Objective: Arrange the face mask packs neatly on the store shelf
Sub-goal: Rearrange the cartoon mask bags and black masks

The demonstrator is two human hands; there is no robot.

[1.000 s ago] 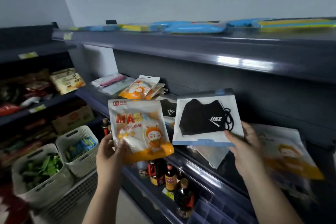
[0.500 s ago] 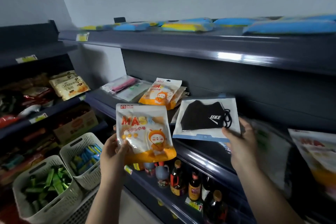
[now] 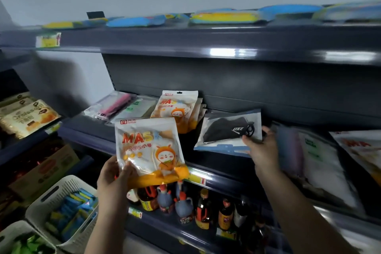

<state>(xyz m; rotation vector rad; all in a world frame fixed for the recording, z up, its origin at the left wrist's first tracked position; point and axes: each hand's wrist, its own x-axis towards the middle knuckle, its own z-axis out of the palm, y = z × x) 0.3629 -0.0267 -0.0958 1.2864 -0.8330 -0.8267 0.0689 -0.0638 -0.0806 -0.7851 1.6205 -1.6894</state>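
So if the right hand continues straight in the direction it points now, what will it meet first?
Probably the shelf's dark back panel. The right hand holds the black mask pack pointing up and inward over the shelf, with nothing visible between. Depth is uncertain, so this is a guess.

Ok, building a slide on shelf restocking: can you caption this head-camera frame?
Left hand holds an orange cartoon mask pack while the right hand lays a black mask pack on the shelf.
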